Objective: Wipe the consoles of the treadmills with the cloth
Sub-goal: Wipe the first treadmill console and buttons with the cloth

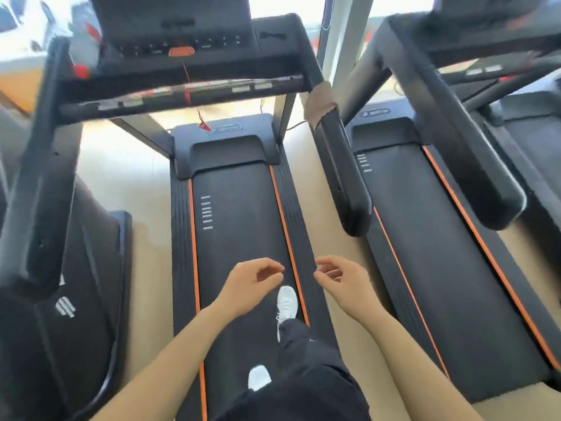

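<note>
- Cloth draped over treadmill's right handrail, hanging crosswise; rail runs toward person.
- Console ahead, facing person.
- Left hand, right hand empty, fingers loosely curled, apart, over belt.

Arms: we see both forearms bare, no sleeves, no watch or bands.
Left hand: bare, no glove or ring.
Right hand: bare likewise.
Trousers: black, loose.
Shoes: white, laced trainers.
</note>
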A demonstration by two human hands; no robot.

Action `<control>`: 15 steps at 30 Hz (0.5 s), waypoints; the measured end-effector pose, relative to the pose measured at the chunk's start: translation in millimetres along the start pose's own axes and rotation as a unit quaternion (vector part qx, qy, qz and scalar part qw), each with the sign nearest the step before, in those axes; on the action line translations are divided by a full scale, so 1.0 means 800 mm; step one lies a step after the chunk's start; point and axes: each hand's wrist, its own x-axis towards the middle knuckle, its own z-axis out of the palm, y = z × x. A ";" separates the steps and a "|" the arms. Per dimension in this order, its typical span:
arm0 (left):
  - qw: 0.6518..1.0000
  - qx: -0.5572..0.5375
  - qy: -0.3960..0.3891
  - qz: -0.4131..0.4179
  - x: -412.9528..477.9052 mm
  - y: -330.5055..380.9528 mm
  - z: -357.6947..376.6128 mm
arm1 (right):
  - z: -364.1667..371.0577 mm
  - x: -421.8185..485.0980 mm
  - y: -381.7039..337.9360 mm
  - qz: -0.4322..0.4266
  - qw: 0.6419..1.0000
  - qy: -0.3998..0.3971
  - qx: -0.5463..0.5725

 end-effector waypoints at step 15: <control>0.995 0.032 0.071 0.063 0.365 0.171 -0.086 | -0.144 0.346 -0.106 -0.027 0.981 0.190 0.043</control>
